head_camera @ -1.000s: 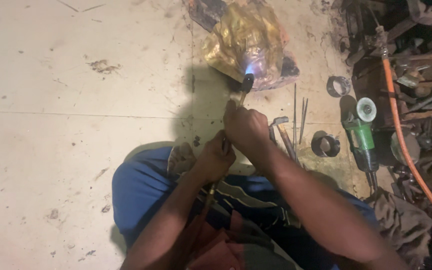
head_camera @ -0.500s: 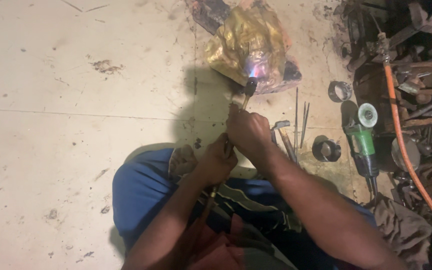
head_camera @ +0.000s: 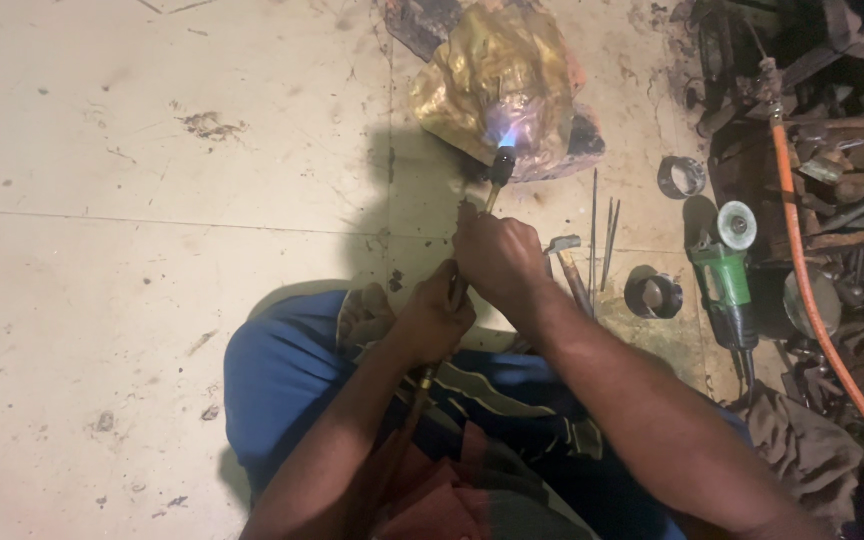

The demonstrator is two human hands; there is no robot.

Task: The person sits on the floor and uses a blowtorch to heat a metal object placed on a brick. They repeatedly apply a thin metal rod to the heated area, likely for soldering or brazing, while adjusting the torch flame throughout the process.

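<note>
two hands on a lit torch, flame at the brass piece

two hands grip one torch (head_camera: 472, 240) low over the person's lap. nearest, the left hand (head_camera: 434, 318) is clenched round the lower stem, where a brass fitting shows just beneath it. just ahead, the right hand (head_camera: 500, 258) is clenched round the upper stem, behind the dark nozzle.

the torch is lit: a small blue flame (head_camera: 505, 135) stands at the tip and plays on the near face of a crumpled, golden brass piece (head_camera: 497, 85) lying on the pale tiled floor (head_camera: 152, 200). judging by this, heating is under way; the metal shows only a faint glow at the flame, so most of the work looks undone.

to the right of the hands lie thin rods (head_camera: 602, 235) and a hammer (head_camera: 567, 265), apart from the torch. past them sit two dark metal rings (head_camera: 654, 295), one near, one further up. a green angle grinder (head_camera: 727, 285) lies beside them, disc pointing away. an orange hose (head_camera: 802, 270) curves along the far right through a heap of scrap metal. a grey rag (head_camera: 802, 450) lies near the knee.

no packages, labels or signs can be made out.
</note>
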